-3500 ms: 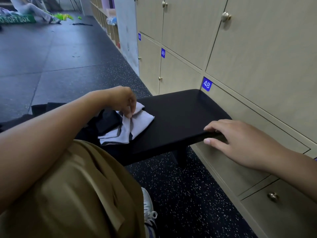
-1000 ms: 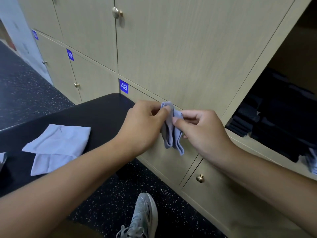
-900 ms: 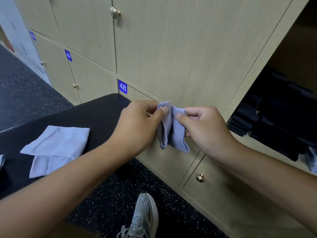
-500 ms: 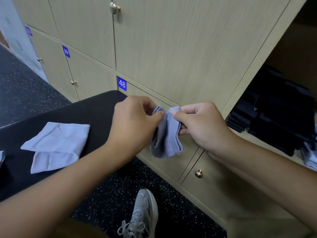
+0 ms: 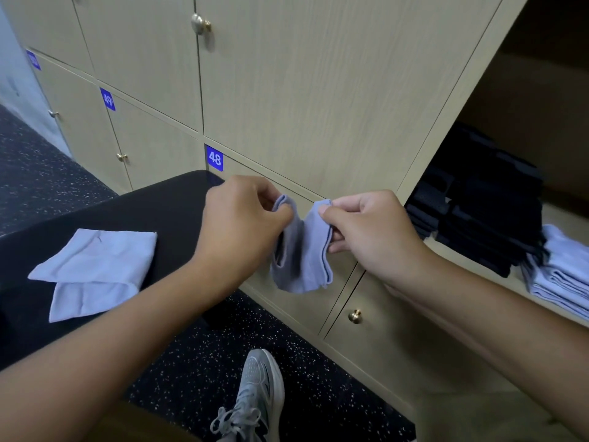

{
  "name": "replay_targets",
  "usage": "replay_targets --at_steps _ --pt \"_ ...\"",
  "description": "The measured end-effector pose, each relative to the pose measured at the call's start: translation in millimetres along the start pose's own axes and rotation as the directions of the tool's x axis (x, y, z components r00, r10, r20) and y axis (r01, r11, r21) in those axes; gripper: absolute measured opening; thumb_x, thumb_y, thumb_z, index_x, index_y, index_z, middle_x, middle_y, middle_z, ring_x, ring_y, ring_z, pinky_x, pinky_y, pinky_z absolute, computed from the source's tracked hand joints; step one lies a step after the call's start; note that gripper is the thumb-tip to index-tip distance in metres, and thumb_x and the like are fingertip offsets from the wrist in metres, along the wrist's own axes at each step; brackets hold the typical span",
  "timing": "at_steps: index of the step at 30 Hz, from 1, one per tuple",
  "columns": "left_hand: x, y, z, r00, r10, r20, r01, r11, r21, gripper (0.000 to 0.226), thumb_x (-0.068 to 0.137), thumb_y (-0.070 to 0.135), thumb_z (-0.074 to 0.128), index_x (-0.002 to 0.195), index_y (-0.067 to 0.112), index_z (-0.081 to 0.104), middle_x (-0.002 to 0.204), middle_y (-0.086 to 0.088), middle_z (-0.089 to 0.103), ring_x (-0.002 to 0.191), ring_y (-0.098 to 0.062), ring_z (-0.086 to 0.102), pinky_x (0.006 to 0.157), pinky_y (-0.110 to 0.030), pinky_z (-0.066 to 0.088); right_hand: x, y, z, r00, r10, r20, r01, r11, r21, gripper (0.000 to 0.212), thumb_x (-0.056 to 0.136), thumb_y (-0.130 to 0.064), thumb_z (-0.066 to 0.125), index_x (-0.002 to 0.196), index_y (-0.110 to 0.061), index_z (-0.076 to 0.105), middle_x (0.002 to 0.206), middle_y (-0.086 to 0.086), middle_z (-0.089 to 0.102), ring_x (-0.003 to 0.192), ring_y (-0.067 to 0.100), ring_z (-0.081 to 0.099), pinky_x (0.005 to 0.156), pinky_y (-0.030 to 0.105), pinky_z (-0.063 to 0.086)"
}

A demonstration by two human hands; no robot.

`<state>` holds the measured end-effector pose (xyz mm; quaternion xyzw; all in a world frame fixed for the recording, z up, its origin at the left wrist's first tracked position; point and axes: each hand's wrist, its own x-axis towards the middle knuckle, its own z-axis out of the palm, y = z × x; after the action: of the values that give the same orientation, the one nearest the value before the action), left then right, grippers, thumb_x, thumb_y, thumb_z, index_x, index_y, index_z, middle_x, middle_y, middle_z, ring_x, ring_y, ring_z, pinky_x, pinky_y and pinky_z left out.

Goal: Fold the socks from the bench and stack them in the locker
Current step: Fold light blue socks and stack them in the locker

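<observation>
A light grey-blue sock [image 5: 302, 253] hangs in the air in front of the locker doors. My left hand [image 5: 242, 218] pinches its left top edge and my right hand [image 5: 366, 224] pinches its right top edge, so it sags between them. Another light sock [image 5: 92, 269] lies flat on the black bench [image 5: 159, 208] to the left. The open locker [image 5: 522, 90] at the right holds a stack of dark folded socks [image 5: 478, 212] and a stack of light folded socks [image 5: 564, 272].
Shut beige locker doors with brass knobs [image 5: 354, 315] fill the wall; one carries a blue label 48 [image 5: 214, 158]. A grey sneaker [image 5: 255, 397] stands on the speckled dark floor below my hands.
My hands have drawn apart, spreading the sock wider between them. Earlier I lifted it off the bench and turned towards the open locker.
</observation>
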<state>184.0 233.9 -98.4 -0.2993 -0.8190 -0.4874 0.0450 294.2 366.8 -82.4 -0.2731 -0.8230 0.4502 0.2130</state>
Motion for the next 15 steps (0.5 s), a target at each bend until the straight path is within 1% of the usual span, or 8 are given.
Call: replay_targets --at_steps 3,6,8,10,11,13,15 --pt "-8.2 6.9 5.9 0.993 -0.011 0.114 0.027 0.990 -0.139 0.022 0.089 0.031 0.073 0.071 0.018 0.071 0.063 0.006 0.067 0.053 0.002 0.055 0.052 -0.010 0.043 -5.4 -0.6 0.6 1.000 0.012 0.022 -0.012 0.999 0.035 0.025 0.095 -0.019 0.061 0.084 -0.005 0.078 0.080 0.015 0.076 0.075 0.026 0.076 0.081 0.048 0.062" --pt "-12.0 10.4 6.2 0.981 -0.003 0.194 0.049 0.972 -0.231 0.026 0.095 0.036 0.067 0.075 0.021 0.074 0.065 0.009 0.068 0.055 0.003 0.059 0.057 -0.016 0.046 -11.0 -3.0 -2.6 0.999 0.037 0.039 -0.040 0.995 0.089 0.027 0.098 -0.022 0.060 0.088 -0.006 0.079 0.084 0.011 0.078 0.080 0.022 0.077 0.085 0.044 0.062" --pt "-15.1 12.3 2.6 0.960 0.031 0.277 0.071 0.934 -0.349 0.034 0.103 0.036 0.056 0.080 0.019 0.075 0.070 0.009 0.072 0.065 -0.001 0.068 0.068 -0.023 0.053 -15.9 -6.1 -7.3 0.997 0.042 0.058 -0.049 0.990 0.133 0.029 0.099 -0.029 0.062 0.091 -0.008 0.079 0.085 0.008 0.079 0.083 0.020 0.077 0.088 0.044 0.061" --pt "-17.7 14.5 1.4 0.928 0.069 0.365 0.125 0.867 -0.482 0.043 0.108 0.037 0.044 0.095 0.014 0.078 0.086 0.000 0.078 0.085 -0.014 0.075 0.084 -0.035 0.058 -21.4 -8.1 -13.2 0.997 0.021 0.076 -0.032 0.989 0.143 0.026 0.096 -0.035 0.068 0.095 -0.011 0.078 0.087 0.005 0.079 0.088 0.019 0.077 0.091 0.046 0.060" --pt "-19.3 15.9 1.4 0.918 0.077 0.389 0.150 0.841 -0.520 0.046 0.109 0.038 0.040 0.101 0.013 0.078 0.092 -0.005 0.078 0.092 -0.019 0.075 0.089 -0.036 0.058 -23.8 -7.7 -15.9 0.997 0.013 0.072 -0.023 0.991 0.133 0.024 0.093 -0.035 0.071 0.097 -0.012 0.078 0.088 0.004 0.079 0.088 0.019 0.077 0.091 0.048 0.059" --pt "-23.2 19.5 3.7 0.910 0.078 0.408 0.181 0.809 -0.559 0.051 0.109 0.040 0.034 0.106 0.013 0.078 0.096 -0.010 0.078 0.096 -0.021 0.074 0.089 -0.032 0.059 -28.2 -5.9 -21.6 0.999 0.013 0.048 -0.018 0.994 0.108 0.018 0.091 -0.028 0.075 0.098 -0.012 0.076 0.089 0.004 0.079 0.089 0.020 0.076 0.091 0.049 0.058" --pt "-26.9 22.5 6.4 0.900 0.091 0.427 0.202 0.780 -0.592 0.053 0.108 0.040 0.033 0.107 0.010 0.077 0.097 -0.010 0.078 0.095 -0.022 0.074 0.086 -0.030 0.059 -32.0 -2.4 -27.8 1.000 0.013 0.017 -0.015 0.997 0.072 0.010 0.092 -0.020 0.072 0.095 -0.011 0.075 0.089 0.006 0.078 0.089 0.025 0.075 0.089 0.048 0.057"
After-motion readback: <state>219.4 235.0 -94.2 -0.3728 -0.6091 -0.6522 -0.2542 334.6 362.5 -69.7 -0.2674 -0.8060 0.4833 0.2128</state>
